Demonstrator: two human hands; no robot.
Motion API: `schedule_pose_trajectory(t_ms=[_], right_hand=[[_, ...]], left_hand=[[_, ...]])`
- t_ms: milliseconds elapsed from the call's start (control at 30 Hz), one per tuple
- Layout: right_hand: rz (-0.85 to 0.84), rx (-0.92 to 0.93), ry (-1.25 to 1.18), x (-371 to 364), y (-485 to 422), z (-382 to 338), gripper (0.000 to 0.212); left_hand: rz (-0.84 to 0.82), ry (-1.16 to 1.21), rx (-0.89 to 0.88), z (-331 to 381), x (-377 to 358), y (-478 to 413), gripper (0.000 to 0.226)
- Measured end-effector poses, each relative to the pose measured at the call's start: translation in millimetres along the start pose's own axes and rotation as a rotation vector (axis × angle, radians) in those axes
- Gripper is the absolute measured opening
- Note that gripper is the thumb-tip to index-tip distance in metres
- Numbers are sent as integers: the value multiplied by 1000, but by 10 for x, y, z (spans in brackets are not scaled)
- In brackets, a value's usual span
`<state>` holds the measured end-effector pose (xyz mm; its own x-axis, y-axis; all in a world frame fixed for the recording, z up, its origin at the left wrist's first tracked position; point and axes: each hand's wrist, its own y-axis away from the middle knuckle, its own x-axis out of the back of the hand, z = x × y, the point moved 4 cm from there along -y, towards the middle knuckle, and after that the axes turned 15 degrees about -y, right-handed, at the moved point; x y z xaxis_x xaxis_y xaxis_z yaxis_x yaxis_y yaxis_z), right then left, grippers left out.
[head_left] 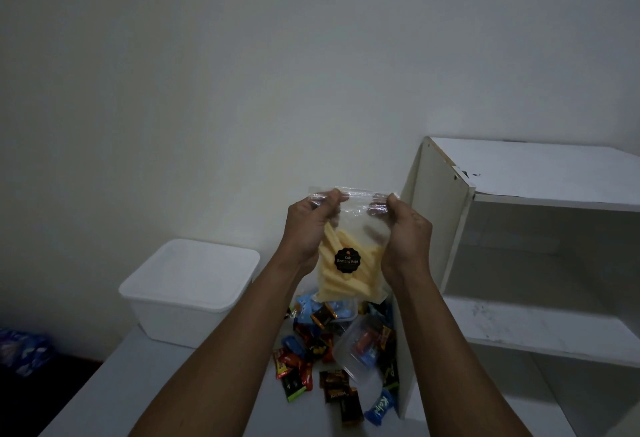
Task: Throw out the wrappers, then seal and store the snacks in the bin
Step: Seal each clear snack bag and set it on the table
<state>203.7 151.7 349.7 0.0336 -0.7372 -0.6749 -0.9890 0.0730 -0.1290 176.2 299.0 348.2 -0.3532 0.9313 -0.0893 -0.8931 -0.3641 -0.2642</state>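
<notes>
A left hand [310,228] and right hand [403,232] pinch the top corners of a clear bag [346,263] of potato sticks, held above loose candies [325,360]; the lidded bin [187,298] sits at 9 o'clock. A good seal likely means pressing the zip strip flat, end to end.

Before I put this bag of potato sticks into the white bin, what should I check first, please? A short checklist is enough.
1. Grip: left hand and right hand both pinch the snack bag at its top strip: ok.
2. Top strip sealed along its whole length: cannot tell.
3. Sticks sit below the strip: ok.
4. White bin open: not ok, its lid is on.
5. Loose candies stored: not ok, they lie on the table.
</notes>
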Motion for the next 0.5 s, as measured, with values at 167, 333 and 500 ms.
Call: schedule_pose_trajectory(t_ms=[167, 333, 500], right_hand=[[14, -25, -54, -19, 52, 57, 28], [-25, -51, -63, 13, 96, 145, 27], [-170, -68, -9, -16, 160, 153, 17]], left_hand=[[-91, 91, 74, -39, 58, -14, 41], [25, -39, 111, -80, 179, 12, 36], [186, -40, 85, -65, 343, 23, 27]])
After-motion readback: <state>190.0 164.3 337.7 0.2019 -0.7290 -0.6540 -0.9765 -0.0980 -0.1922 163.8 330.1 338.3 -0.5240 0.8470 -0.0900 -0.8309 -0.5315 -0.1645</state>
